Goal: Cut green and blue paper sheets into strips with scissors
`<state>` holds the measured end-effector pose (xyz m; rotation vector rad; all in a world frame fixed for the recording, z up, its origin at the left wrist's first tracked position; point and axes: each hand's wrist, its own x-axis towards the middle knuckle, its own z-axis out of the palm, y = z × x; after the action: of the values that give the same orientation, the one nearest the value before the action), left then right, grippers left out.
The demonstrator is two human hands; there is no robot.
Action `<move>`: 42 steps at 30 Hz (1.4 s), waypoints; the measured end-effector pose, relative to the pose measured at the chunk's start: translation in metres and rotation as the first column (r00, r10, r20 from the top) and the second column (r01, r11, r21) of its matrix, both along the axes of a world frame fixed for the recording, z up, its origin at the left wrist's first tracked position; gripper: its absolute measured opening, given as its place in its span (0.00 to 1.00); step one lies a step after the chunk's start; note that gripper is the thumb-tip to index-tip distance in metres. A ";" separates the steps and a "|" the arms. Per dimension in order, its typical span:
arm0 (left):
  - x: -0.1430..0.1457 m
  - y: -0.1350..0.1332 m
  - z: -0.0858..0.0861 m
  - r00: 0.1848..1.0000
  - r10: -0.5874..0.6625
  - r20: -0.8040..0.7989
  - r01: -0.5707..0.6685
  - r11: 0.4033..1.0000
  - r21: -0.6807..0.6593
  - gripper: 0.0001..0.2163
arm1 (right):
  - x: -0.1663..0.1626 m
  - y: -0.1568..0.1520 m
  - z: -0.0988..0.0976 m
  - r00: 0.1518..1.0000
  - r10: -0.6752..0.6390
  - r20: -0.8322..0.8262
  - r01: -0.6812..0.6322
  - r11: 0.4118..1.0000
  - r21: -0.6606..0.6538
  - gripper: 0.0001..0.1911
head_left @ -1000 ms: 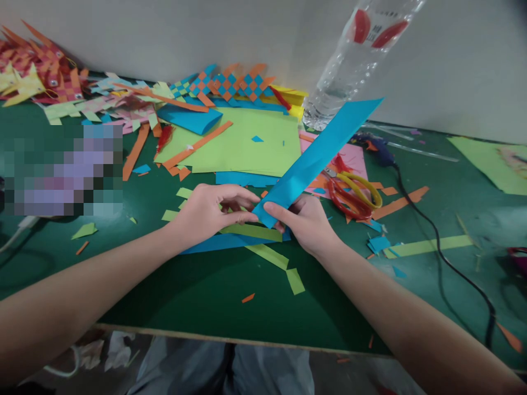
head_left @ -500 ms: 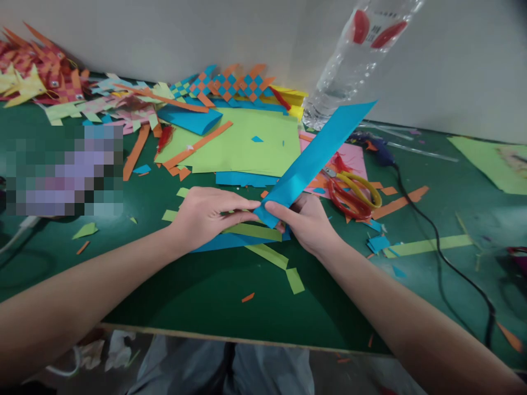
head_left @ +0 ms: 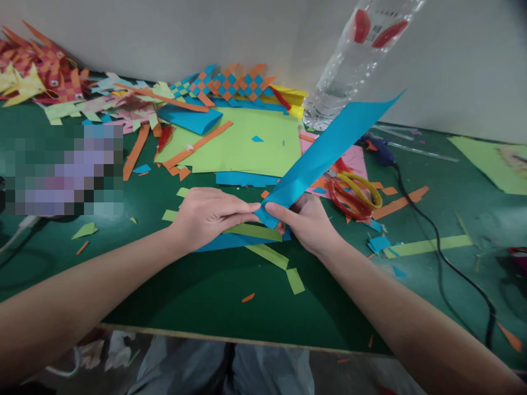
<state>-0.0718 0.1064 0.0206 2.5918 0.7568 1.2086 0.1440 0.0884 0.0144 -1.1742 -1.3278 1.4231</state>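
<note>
A long blue paper strip (head_left: 325, 151) slants up and to the right from between my hands, its far end free and curling. My right hand (head_left: 310, 222) grips its lower part, the thumb pressed on top and the other fingers partly hidden behind. With thumb and fingertips my left hand (head_left: 209, 216) pinches the strip's lower left corner. Under the hands lie green paper strips (head_left: 259, 231) and a blue paper piece (head_left: 234, 240) on the green table (head_left: 185, 299).
Red and yellow scissors (head_left: 354, 197) lie right of my hands, near a glue gun (head_left: 381, 151) with a black cord. Behind are a light green sheet (head_left: 247, 142), woven paper fish (head_left: 228, 85) and a tilted plastic bottle (head_left: 349, 71). Paper scraps (head_left: 376, 244) are scattered about.
The strip's free upper end has swung up and to the right and now bends more at its tip. Both hands keep nearly the same place and grip.
</note>
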 end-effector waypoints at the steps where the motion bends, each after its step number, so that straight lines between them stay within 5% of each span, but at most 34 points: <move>1: 0.000 0.000 0.000 1.000 0.006 -0.011 -0.006 1.000 -0.023 0.09 | 0.000 0.000 0.000 1.000 -0.002 0.004 0.002 1.000 0.001 0.20; 42: -0.003 0.001 0.001 1.000 -0.012 -0.002 0.012 0.999 -0.030 0.07 | 0.000 0.001 0.000 0.999 -0.016 0.030 0.016 1.000 -0.014 0.21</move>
<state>-0.0743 0.1071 0.0217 2.5705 0.7532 1.1813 0.1444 0.0895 0.0142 -1.2173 -1.3282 1.4103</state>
